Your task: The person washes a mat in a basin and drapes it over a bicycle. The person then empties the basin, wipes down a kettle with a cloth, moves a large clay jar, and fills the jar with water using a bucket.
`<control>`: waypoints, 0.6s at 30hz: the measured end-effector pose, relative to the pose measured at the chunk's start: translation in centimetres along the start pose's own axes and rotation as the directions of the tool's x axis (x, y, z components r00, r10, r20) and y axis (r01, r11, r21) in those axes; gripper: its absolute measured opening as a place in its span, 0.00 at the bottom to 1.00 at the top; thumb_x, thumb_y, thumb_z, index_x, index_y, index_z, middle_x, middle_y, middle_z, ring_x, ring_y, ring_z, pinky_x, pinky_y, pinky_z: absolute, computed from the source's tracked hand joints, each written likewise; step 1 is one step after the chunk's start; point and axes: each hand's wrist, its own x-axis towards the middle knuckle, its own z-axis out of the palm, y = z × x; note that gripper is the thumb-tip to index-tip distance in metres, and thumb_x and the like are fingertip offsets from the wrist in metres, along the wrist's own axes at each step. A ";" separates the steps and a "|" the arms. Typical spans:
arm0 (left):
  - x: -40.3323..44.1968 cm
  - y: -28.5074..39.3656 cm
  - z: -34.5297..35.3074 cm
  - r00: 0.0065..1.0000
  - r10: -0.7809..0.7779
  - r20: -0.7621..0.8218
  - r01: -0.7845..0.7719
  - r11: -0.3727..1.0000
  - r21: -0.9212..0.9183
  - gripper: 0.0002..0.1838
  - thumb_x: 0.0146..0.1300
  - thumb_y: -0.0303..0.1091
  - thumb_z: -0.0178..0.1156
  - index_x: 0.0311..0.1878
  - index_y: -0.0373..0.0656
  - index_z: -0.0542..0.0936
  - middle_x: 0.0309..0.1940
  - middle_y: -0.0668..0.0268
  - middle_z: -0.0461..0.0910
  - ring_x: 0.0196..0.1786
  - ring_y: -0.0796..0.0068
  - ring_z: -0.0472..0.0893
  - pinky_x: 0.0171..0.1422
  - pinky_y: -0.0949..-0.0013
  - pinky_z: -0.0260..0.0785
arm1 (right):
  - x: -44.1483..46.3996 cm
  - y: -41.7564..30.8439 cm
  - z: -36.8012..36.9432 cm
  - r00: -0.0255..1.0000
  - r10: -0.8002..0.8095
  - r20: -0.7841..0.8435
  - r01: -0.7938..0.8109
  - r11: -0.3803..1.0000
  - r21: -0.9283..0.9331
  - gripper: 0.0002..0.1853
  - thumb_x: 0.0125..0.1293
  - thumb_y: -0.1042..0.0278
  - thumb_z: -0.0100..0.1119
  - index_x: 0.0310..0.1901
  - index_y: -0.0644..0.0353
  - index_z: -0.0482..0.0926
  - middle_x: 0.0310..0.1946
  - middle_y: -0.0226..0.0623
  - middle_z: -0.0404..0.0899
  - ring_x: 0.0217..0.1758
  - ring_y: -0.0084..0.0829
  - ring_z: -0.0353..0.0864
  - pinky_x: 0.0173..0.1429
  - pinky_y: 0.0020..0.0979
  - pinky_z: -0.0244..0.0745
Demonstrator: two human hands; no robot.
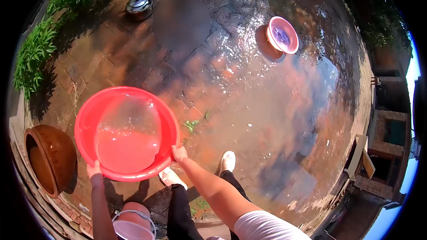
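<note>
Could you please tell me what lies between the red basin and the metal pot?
The head view shows only paved ground, partly in shadow, between the red basin and the metal pot; no object stands there.

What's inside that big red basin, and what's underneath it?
Inside the red basin is what looks like water, glinting in places. The left hand and right hand hold the basin. Whatever lies directly beneath is covered by it and can't be seen.

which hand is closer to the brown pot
Left. The left hand grips the rim of the red basin just right of the brown pot; the right hand holds the rim farther right, away from the pot.
</note>
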 end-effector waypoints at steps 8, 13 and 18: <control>-12.7 26.7 18.1 0.948 0.282 0.147 -0.280 0.959 -0.033 0.11 0.60 0.35 0.59 0.33 0.38 0.70 0.21 0.68 0.72 0.17 0.81 0.69 0.18 0.75 0.60 | 4.9 -10.8 -12.9 0.942 0.275 0.195 -0.335 0.828 0.451 0.14 0.62 0.54 0.48 0.28 0.54 0.76 0.19 0.29 0.73 0.17 0.27 0.69 0.17 0.28 0.62; -18.3 32.9 30.7 0.803 0.445 0.396 -0.487 0.874 0.006 0.15 0.59 0.39 0.60 0.30 0.39 0.68 0.17 0.68 0.70 0.14 0.80 0.69 0.17 0.73 0.61 | 6.5 -4.4 -21.1 0.665 0.380 0.643 -0.697 0.625 0.351 0.09 0.60 0.61 0.49 0.22 0.43 0.70 0.15 0.20 0.66 0.14 0.19 0.62 0.15 0.23 0.51; -25.5 34.4 37.4 0.726 0.514 0.458 -0.609 0.789 0.079 0.16 0.56 0.38 0.62 0.25 0.39 0.68 0.18 0.65 0.72 0.22 0.75 0.72 0.29 0.68 0.65 | 4.4 0.2 -24.6 0.608 0.263 0.749 -0.711 0.600 0.367 0.04 0.61 0.67 0.51 0.28 0.49 0.73 0.18 0.23 0.71 0.15 0.21 0.68 0.14 0.21 0.58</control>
